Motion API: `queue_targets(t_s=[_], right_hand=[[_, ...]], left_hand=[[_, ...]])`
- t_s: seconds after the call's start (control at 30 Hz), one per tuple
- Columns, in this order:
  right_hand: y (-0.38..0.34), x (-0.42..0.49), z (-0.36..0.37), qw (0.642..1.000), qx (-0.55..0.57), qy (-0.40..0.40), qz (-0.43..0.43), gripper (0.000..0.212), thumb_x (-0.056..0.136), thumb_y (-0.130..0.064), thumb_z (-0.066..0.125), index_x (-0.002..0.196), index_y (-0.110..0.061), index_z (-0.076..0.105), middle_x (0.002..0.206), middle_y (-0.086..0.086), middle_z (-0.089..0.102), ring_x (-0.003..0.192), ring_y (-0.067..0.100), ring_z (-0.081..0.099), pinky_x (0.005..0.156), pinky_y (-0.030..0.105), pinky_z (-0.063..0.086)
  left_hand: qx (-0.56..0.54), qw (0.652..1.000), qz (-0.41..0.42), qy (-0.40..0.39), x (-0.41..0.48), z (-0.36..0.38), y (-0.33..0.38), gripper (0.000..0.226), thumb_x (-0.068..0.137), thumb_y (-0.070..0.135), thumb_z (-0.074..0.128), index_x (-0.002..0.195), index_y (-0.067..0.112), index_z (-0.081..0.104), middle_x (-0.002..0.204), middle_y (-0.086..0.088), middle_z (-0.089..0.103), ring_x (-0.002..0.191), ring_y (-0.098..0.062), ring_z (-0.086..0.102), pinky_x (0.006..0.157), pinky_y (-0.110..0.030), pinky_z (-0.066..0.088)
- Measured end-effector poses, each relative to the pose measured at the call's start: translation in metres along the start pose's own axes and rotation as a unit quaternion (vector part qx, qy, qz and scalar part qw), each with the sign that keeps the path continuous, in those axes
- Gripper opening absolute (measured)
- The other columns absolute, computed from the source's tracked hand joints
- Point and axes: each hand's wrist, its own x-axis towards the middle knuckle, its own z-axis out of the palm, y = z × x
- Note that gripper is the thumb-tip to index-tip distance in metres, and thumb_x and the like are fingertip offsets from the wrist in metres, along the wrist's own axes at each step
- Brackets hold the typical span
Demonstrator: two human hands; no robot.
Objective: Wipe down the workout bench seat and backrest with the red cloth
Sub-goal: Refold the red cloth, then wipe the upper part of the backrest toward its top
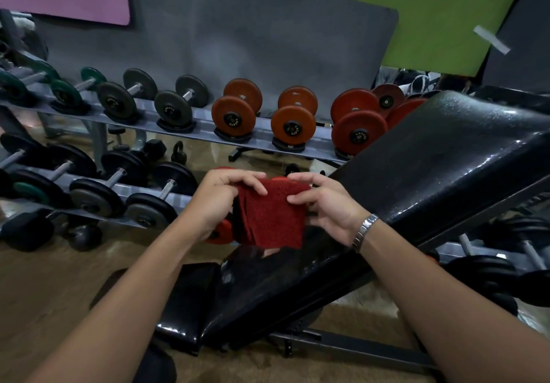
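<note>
A folded red cloth [272,214] hangs in the air between both hands, above the bench. My left hand [218,198] pinches its upper left edge and my right hand [326,204], with a metal watch band on the wrist, pinches its upper right edge. Below and to the right runs the black workout bench: its inclined backrest [440,159] rises toward the upper right and looks glossy, and the small seat pad [190,302] lies low at the bottom centre. The cloth does not touch the bench.
A two-tier dumbbell rack [190,117] stands behind the bench, with grey, green, black and orange-red dumbbells. Kettlebells [86,233] sit on the wooden floor at the left. The bench's metal base bar [357,347] runs along the floor at the bottom right.
</note>
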Motion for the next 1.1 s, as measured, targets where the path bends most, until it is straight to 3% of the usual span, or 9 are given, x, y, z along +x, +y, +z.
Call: queue_targets(t_s=[0.1, 0.2, 0.27, 0.37, 0.47, 0.63, 0.77, 0.87, 1.1], right_hand=[[-0.003, 0.002, -0.004, 0.997, -0.068, 0.037, -0.006, 0.044, 0.078, 0.006, 0.072, 0.112, -0.020, 0.065, 0.112, 0.015, 0.072, 0.088, 0.020, 0.069, 0.064, 0.034, 0.056], [-0.007, 0.005, -0.008, 0.988, -0.149, 0.041, 0.014, 0.045, 0.078, 0.005, 0.074, 0.114, -0.017, 0.060, 0.109, 0.023, 0.071, 0.080, 0.025, 0.069, 0.059, 0.033, 0.054], [-0.013, 0.005, -0.013, 0.982, -0.177, 0.042, 0.043, 0.047, 0.079, 0.005, 0.073, 0.119, -0.015, 0.057, 0.082, 0.012, 0.073, 0.061, 0.015, 0.066, 0.055, 0.030, 0.050], [-0.022, 0.003, -0.023, 0.970, -0.222, 0.047, 0.083, 0.050, 0.080, 0.005, 0.071, 0.122, -0.015, 0.054, 0.044, -0.010, 0.053, 0.036, 0.002, 0.048, 0.044, 0.025, 0.041], [-0.026, 0.002, -0.032, 0.933, -0.349, 0.080, 0.047, 0.053, 0.072, -0.003, 0.081, 0.115, -0.018, 0.053, 0.068, -0.001, 0.067, 0.054, 0.014, 0.061, 0.049, 0.033, 0.052], [-0.044, -0.006, -0.052, 0.743, -0.647, 0.118, -0.125, 0.031, 0.080, -0.018, 0.066, 0.109, -0.024, 0.057, 0.080, -0.007, 0.068, 0.086, 0.020, 0.065, 0.077, 0.041, 0.055], [-0.058, -0.010, -0.067, 0.729, -0.663, 0.107, -0.130, 0.020, 0.084, -0.020, 0.063, 0.102, -0.027, 0.062, 0.078, -0.011, 0.066, 0.084, 0.018, 0.064, 0.078, 0.039, 0.054], [-0.058, -0.017, -0.075, 0.686, -0.709, 0.089, -0.137, 0.016, 0.084, -0.024, 0.061, 0.098, -0.031, 0.064, 0.083, -0.012, 0.065, 0.085, 0.018, 0.064, 0.077, 0.038, 0.054], [-0.047, -0.026, -0.087, 0.605, -0.769, 0.064, -0.196, 0.016, 0.086, -0.032, 0.056, 0.099, -0.029, 0.064, 0.088, -0.010, 0.067, 0.093, 0.020, 0.063, 0.083, 0.042, 0.050]], left_hand=[[-0.049, 0.997, -0.032, 0.054, -0.001, 0.010, -0.016, 0.046, 0.070, -0.025, 0.032, 0.098, -0.007, 0.063, 0.122, -0.012, 0.069, 0.117, -0.024, 0.064, 0.076, -0.017, 0.053], [-0.038, 0.998, -0.009, 0.041, -0.005, 0.036, -0.031, 0.042, 0.076, -0.018, 0.047, 0.111, 0.003, 0.059, 0.126, -0.006, 0.065, 0.125, -0.014, 0.057, 0.089, -0.025, 0.046], [-0.047, 0.998, -0.017, -0.048, -0.004, 0.055, -0.042, 0.057, 0.069, -0.004, 0.064, 0.122, 0.019, 0.059, 0.127, 0.000, 0.066, 0.121, -0.007, 0.059, 0.092, -0.029, 0.048], [-0.137, 0.976, -0.098, -0.139, 0.002, 0.075, -0.051, 0.063, 0.062, 0.003, 0.071, 0.120, 0.025, 0.062, 0.101, -0.006, 0.075, 0.089, -0.017, 0.071, 0.078, -0.030, 0.054], [-0.190, 0.960, -0.159, -0.134, 0.009, 0.098, -0.058, 0.050, 0.063, -0.003, 0.070, 0.108, 0.018, 0.064, 0.088, -0.007, 0.074, 0.076, -0.018, 0.069, 0.069, -0.027, 0.054], [0.076, 0.993, -0.080, -0.047, 0.009, 0.131, -0.085, 0.053, 0.058, 0.028, 0.070, 0.106, 0.042, 0.050, 0.121, 0.004, 0.057, 0.113, -0.013, 0.052, 0.100, -0.036, 0.046], [0.184, 0.977, 0.073, 0.083, -0.020, 0.147, -0.089, 0.026, 0.079, 0.026, 0.072, 0.101, 0.035, 0.063, 0.107, 0.018, 0.055, 0.109, -0.013, 0.052, 0.095, -0.037, 0.049], [0.103, 0.992, 0.029, 0.063, -0.045, 0.163, -0.085, 0.028, 0.088, 0.044, 0.067, 0.115, 0.036, 0.070, 0.116, 0.031, 0.054, 0.119, 0.000, 0.047, 0.100, -0.035, 0.050], [0.204, 0.978, -0.034, 0.037, -0.063, 0.190, -0.068, 0.062, 0.103, 0.057, 0.034, 0.159, 0.038, 0.018, 0.164, 0.020, 0.023, 0.155, -0.010, 0.010, 0.128, -0.042, 0.005]])
